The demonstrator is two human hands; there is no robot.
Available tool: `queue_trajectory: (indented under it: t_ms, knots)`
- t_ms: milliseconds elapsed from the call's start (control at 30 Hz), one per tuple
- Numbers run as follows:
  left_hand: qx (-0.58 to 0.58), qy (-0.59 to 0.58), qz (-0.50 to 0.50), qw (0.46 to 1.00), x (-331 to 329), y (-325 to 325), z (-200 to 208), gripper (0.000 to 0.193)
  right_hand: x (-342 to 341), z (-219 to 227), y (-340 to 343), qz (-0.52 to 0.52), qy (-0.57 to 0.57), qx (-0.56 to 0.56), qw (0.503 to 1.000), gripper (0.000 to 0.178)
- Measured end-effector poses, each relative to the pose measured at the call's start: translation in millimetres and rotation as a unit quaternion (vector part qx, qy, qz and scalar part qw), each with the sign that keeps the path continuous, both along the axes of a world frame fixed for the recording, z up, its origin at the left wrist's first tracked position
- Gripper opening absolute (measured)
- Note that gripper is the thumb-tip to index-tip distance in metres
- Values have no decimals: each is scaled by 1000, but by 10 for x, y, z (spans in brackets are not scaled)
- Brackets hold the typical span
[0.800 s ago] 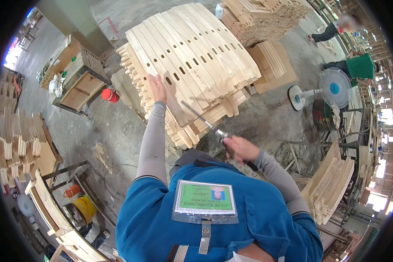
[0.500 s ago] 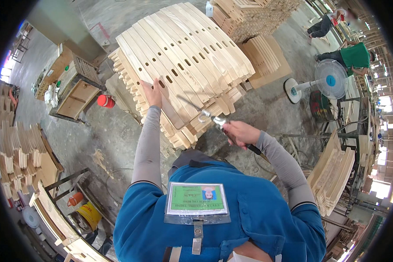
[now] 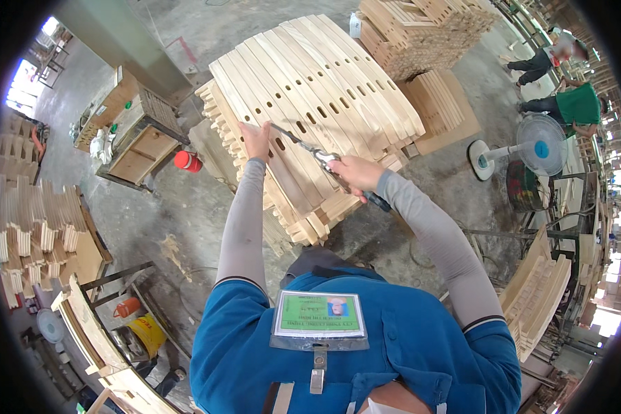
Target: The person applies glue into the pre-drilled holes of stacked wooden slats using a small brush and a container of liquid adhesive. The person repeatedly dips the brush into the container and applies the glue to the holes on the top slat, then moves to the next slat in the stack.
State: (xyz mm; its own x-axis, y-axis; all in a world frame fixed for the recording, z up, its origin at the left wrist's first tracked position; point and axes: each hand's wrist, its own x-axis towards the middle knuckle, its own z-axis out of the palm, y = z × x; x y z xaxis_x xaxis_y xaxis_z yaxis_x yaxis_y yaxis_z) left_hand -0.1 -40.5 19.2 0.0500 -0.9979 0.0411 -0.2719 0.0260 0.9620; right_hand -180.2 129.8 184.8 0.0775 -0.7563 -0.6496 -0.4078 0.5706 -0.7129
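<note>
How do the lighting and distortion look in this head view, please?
Head view: strong fisheye bending, black corners; blown-out daylight at the left and right rims; the slats are evenly lit and sharp; left hand and right hand are clear, without motion blur.

left hand (image 3: 257, 140) on slotted wooden slats (image 3: 324, 96) | right hand (image 3: 355, 172) grips metal tool (image 3: 310, 148)

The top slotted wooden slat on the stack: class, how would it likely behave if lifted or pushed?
The slat looks like stiff solid wood, so it probably won't flop. Long and thin, likely light. Lying flat on the stack, it should slide, not roll.
</note>
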Motion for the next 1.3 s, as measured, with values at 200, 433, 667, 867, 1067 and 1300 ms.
queue_trajectory:
  t_ms: [200, 433, 667, 867, 1067, 1300]
  knots:
    - [-38, -256, 1, 966, -106, 37, 112, 81, -42, -4, -240, -6, 7, -5, 1000, 43]
    - [-127, -500, -133, 846, -377, 28, 393, 65, -620, -59, -233, -78, 32, -4, 996, 45]
    - [-154, -506, -219, 820, -1110, -13, 399, 62, -1035, 10, 88, -95, 29, 7, 995, 43]
    - [-276, -499, -360, 739, -1861, 637, 315, 63, -1219, 279, 495, -95, -15, 24, 995, 34]
    - [-314, -362, -401, 781, -2798, 1052, 263, 61, -1668, 299, 692, -64, 0, 55, 996, 34]
    - [-331, -355, -328, 810, -3537, 583, 292, 47, -2316, 434, 706, -88, 18, 48, 995, 35]
